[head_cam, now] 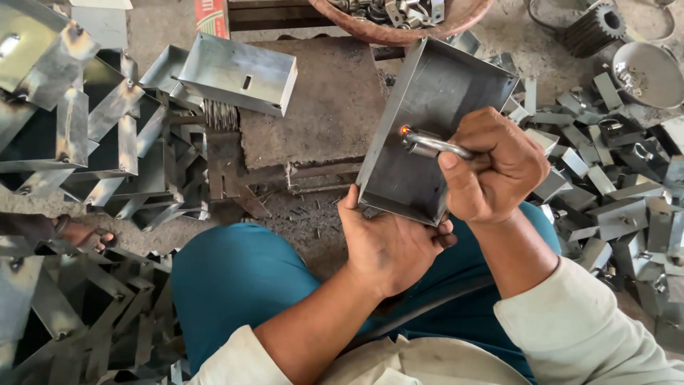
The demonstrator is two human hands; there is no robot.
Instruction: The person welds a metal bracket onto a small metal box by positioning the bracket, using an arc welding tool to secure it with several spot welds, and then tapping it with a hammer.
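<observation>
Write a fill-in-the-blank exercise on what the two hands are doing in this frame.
1. The left hand holds the open metal box by its ____ edge.
2. The right hand grips a metal rod whose tip glows ____.
3. The glowing tip touches the ____ of the box.
4. The person's trousers are ____.

Missing words: lower; orange; inside; teal

A dusty grey concrete floor [164, 28] in daylight, heaped with bent sheet-metal pieces [78, 142] left, small metal brackets [613, 192] right, a worn stone slab [320, 107] between.
</observation>
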